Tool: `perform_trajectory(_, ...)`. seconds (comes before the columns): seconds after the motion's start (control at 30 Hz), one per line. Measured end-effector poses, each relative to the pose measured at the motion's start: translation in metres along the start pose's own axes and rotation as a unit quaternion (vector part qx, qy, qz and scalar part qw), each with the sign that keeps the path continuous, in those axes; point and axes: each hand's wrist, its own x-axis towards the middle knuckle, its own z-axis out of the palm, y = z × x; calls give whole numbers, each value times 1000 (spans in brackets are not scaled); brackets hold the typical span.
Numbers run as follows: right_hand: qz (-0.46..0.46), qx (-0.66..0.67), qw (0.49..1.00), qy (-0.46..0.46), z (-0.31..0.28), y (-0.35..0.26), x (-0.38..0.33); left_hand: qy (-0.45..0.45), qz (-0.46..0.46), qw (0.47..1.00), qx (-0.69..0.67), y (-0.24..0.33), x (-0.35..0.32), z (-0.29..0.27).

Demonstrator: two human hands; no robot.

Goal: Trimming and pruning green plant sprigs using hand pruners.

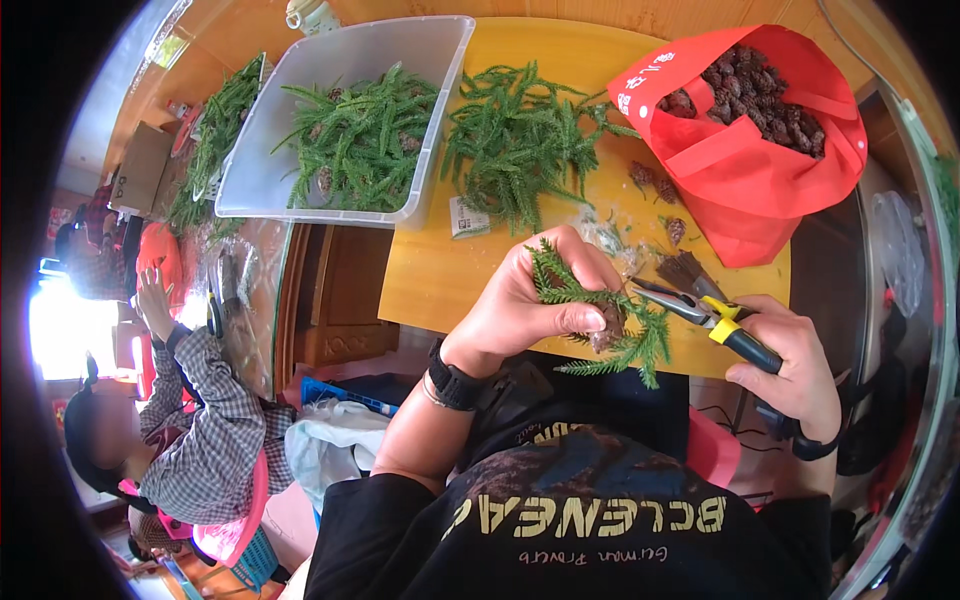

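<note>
My left hand [545, 300] is closed around a green artificial pine sprig [640, 345] with a brown pine cone [608, 328] in it, held above the table's front edge. In my right hand [795, 360] is a pair of pliers [738, 342] with black and yellow handles. The jaws reach left to the edge of the sprig, beside the cone; whether they grip a wire there is too small to tell. On the table just beyond lie a bundle of thin dark stems [685, 270] and a few loose pine cones [675, 230].
A pile of green sprigs [520, 140] lies on the yellow table [430, 270]. Left of it stands a clear plastic bin [255, 190] of sprigs with cones. A red bag [725, 200] full of pine cones is at the back right. Another person [215, 420] sits at the left.
</note>
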Motion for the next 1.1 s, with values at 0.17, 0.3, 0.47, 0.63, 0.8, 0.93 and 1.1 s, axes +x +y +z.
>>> perform_trajectory(0.17, -39, 17, 999, 5, 2, 11, 5, 13, -53, 989, -137, -4, 0, 8)
perform_trajectory(0.3, -65, 23, 998, -2, 6, 13, 10, 8, -55, 987, -151, -9, -2, 6)
perform_trajectory(0.47, -68, 25, 997, 5, 12, 20, 10, -11, -92, 978, -189, -8, -3, 7)
perform_trajectory(0.63, -75, -7, 997, 32, 13, 20, 8, -7, -92, 982, -162, -2, -2, 9)
perform_trajectory(0.8, -4, -53, 997, 56, 10, 8, 4, -9, 16, 991, 130, 4, 3, 0)
perform_trajectory(0.93, 1, -99, 991, 86, 14, 5, 4, 23, 104, 868, 486, 7, 6, 11)
perform_trajectory(1.1, 41, -163, 978, 125, 23, -7, 5, 41, 178, 749, 636, 1, 6, 21)
